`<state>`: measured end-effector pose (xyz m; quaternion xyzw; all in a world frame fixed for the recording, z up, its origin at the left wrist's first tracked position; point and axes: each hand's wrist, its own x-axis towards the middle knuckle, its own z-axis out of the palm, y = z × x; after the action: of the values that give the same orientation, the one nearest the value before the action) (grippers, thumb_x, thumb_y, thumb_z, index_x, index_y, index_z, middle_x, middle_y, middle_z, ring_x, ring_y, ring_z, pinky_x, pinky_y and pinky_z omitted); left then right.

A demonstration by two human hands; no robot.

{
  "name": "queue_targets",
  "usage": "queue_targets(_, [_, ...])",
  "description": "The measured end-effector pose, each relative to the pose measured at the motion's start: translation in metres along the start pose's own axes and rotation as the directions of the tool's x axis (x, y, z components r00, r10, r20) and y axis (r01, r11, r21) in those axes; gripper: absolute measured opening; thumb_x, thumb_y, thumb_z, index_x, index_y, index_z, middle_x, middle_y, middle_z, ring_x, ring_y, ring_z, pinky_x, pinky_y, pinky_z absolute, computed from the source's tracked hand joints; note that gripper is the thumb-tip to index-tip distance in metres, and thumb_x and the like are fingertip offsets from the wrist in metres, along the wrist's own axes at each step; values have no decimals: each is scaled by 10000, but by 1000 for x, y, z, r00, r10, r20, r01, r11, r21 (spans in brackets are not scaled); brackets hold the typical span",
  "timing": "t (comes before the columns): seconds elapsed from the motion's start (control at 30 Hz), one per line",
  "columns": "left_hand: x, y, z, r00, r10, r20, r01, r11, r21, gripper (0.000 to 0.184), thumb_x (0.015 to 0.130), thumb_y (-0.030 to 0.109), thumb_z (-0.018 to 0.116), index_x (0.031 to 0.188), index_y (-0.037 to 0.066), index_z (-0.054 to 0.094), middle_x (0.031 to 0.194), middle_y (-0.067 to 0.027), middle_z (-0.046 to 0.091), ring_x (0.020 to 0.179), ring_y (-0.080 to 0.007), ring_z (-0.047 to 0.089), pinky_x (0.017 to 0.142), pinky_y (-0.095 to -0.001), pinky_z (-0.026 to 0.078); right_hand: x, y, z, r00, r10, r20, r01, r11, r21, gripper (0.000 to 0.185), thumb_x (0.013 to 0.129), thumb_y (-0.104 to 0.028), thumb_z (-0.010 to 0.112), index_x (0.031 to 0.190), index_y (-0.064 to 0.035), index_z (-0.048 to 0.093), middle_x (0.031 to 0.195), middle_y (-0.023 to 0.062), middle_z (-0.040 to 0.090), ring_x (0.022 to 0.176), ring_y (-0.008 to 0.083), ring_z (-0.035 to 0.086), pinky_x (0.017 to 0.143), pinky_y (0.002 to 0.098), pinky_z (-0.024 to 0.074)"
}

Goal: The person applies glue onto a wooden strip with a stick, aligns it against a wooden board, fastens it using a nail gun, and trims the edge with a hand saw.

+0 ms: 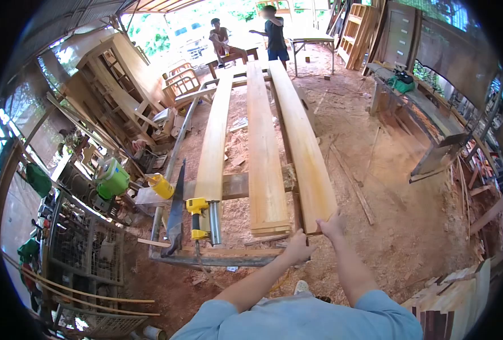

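Note:
Three long pale boards lie lengthwise on a low frame in front of me. My right hand (333, 226) grips the near end of the right board (300, 139), its fingers at the end and right edge. My left hand (298, 249) is closed just beside that board's near left corner; what its fingers hold is hidden. The middle board (265, 170), apparently stacked on another, ends a little left of my left hand. A yellow nail gun (199, 218) rests at the near end of the left board (210, 164). Beside it a handsaw (178, 204) leans upright.
The frame's near rail (212, 260) crosses in front of me. A yellow container (161, 186) and a green container (112, 178) stand left. At right is a workbench (421, 105). Two people (275, 39) are at the far end. Wood scraps (353, 184) litter the ground.

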<state>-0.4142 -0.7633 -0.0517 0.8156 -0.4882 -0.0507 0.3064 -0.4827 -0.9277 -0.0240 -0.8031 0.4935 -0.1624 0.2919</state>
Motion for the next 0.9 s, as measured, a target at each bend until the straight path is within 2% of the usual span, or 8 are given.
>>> queue_targets(0.03, [6,5,8,1000,10,-1,-10,1000,-12,488,821,258,742,1183,-45,620,1056,-236,679,902,-287,712,729,-386,574,-1,-4,-3,998,52,30,-52,999,-2,970,682,-350,843,1421,45,355,1331,303,515,1263,449,485,1081,490,397])
queue_targets(0.1, [26,22,6,884,-270,383,403,854,-329,612,815,289,751,1299,-29,552,1225,-275,607,975,-340,691,788,-414,568,3,-9,-15,985,149,84,-149,989,-7,1002,654,-321,871,1442,26,358,1311,280,567,1221,427,552,1054,480,434])
queue_targets(0.27, [32,30,9,947,-201,250,224,973,-64,762,727,532,778,1209,-38,623,1117,-259,660,1002,-378,673,886,-429,540,34,23,0,959,81,273,-74,997,-34,717,663,-367,855,1255,-37,619,1193,211,672,1116,377,642,959,459,517])
queue_targets(0.33, [37,56,-22,848,-287,445,387,910,-151,774,708,576,772,1161,-41,659,1032,-248,691,1028,-358,672,901,-421,533,42,37,2,956,39,291,-28,999,-42,616,677,-373,842,1176,-50,682,1141,191,700,1055,369,676,916,448,548])
queue_targets(0.57, [-1,79,-27,866,-341,366,479,776,-410,656,759,555,759,889,-85,700,842,-225,705,709,-325,676,659,-417,531,41,128,-7,902,102,418,-205,956,208,492,785,-279,749,1168,19,665,1001,210,721,918,336,714,741,473,562])
queue_targets(0.7, [-21,25,24,669,-518,533,738,371,-564,435,893,385,704,1013,-33,705,948,-133,716,819,-224,669,741,-395,539,-51,83,-75,868,178,464,-313,921,232,434,889,-328,633,1110,42,690,848,105,699,674,177,630,576,395,492])
queue_targets(0.77, [-39,6,67,682,-409,606,619,-118,-776,429,941,335,650,1163,-32,648,1085,-131,693,936,-228,659,821,-391,532,-76,95,-49,874,181,451,-310,922,230,447,921,-342,594,1136,40,681,890,118,704,702,187,638,602,405,501])
queue_targets(0.9, [-68,51,0,691,-504,518,678,204,-706,435,956,307,606,1232,-30,607,1140,-157,686,1036,-281,661,888,-437,516,-118,83,-31,907,206,367,-337,879,339,456,1001,-363,485,1138,29,674,1014,153,706,810,227,663,689,425,520])
